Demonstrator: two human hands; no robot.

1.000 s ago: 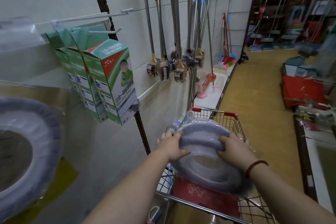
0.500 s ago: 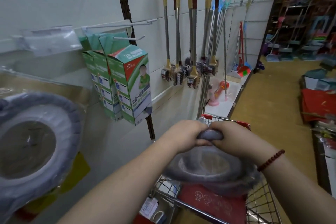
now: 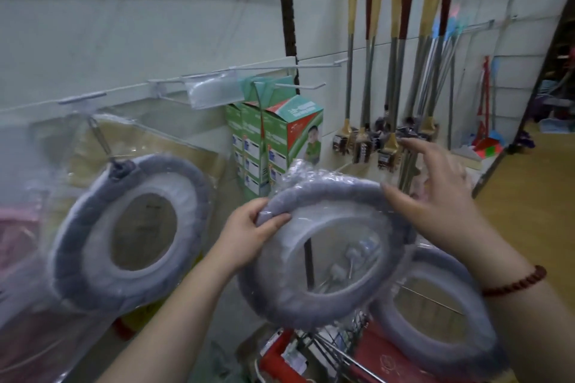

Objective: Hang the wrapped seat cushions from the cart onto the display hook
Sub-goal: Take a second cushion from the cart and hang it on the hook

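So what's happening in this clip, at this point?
A person is restocking a shop wall. The left hand pinches the top edge of a grey ring-shaped seat cushion in clear plastic wrap, held up above the red-trimmed wire cart. The right hand is open, fingers spread at the cushion's upper right rim. One identical wrapped cushion already hangs from the white wall hook; another sits in the cart.

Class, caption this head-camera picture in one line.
Left hand lifts a wrapped grey seat cushion toward the display hook.
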